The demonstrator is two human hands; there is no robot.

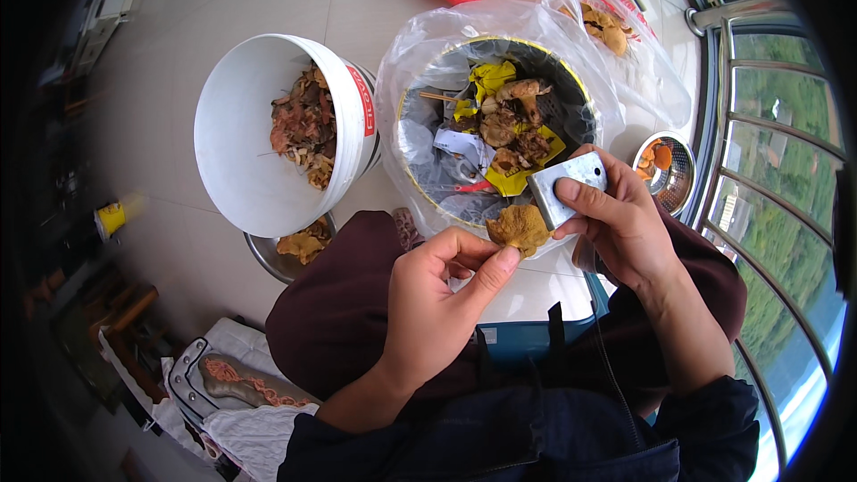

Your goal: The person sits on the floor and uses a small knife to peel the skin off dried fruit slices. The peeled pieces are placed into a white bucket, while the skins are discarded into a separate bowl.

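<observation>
Pinched between the thumb and fingers of my left hand (448,288) is a brownish-yellow mushroom (521,227), its cap facing up. My right hand (622,217) grips a flat grey metal scraper-like plate (569,187) with a small hole near one corner. The plate's lower corner meets or nearly meets the mushroom's right edge; I cannot tell if they touch. Both hands are over the near rim of a waste bin (589,104) lined with a clear plastic bag (418,40). Inside lie mushroom scraps (499,127), yellow wrappers (492,77) and white paper (465,144).
Left of the bin, a white bucket (234,140) holds dark mushrooms (301,120). A metal bowl (268,261) with mushrooms sits partly behind it. At right are a steel colander (683,177) with orange pieces and a plastic bag (653,80) of mushrooms. A metal railing (770,120) runs along the right.
</observation>
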